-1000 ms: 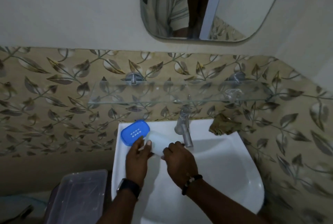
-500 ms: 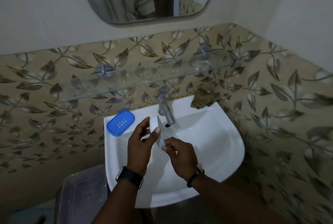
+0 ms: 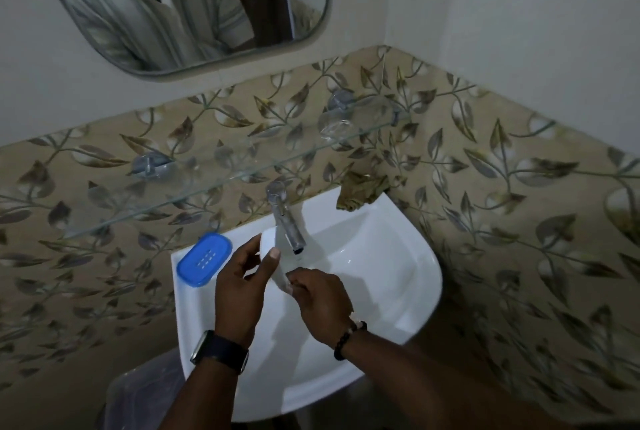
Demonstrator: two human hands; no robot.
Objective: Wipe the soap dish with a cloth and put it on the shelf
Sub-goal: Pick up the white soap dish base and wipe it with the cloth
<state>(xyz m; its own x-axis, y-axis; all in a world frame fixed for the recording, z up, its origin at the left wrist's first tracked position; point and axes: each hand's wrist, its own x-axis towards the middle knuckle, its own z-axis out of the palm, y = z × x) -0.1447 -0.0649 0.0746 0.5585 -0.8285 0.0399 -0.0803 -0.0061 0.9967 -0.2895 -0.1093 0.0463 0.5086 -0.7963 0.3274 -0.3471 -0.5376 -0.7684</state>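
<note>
Our left hand [image 3: 239, 287] grips the translucent white plastic soap dish [image 3: 275, 251] by its rim; our right hand [image 3: 318, 298] pinches its lower end. Probably light, rigid, slippery.

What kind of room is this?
Most likely a small bathroom: a white wall-hung washbasin with a metal tap, a mirror on the wall above it, and a glass shelf between them.

Translucent soap dish [image 3: 281, 268] (tilted) above basin [image 3: 398, 256]
</note>
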